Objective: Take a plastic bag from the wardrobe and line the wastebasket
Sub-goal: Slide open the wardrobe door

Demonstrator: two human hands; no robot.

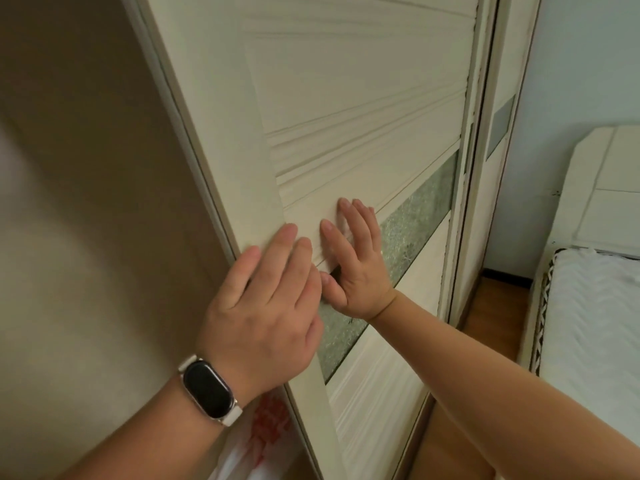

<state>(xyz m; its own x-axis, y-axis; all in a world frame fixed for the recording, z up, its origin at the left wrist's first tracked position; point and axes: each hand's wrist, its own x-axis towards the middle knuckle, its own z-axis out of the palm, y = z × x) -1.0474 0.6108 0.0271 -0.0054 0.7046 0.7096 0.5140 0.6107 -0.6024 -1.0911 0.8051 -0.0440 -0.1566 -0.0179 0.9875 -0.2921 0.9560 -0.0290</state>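
Note:
A cream sliding wardrobe door (346,98) with ribbed panels and a frosted glass strip (415,220) fills the middle of the head view. My left hand (266,306), with a dark smartwatch on its wrist, lies flat on the door's left stile with straight fingers. My right hand (356,261) presses flat on the panel just right of it, fingers spread. To the left of the door edge the wardrobe interior (86,202) stands open. A white plastic bag with red print (263,427) shows low inside it, partly hidden by my left wrist. No wastebasket is in view.
A second wardrobe door (485,168) stands behind the first at the right. A bed with a white mattress (595,323) and cream headboard (606,185) occupies the right side. Wooden floor (491,306) runs between wardrobe and bed.

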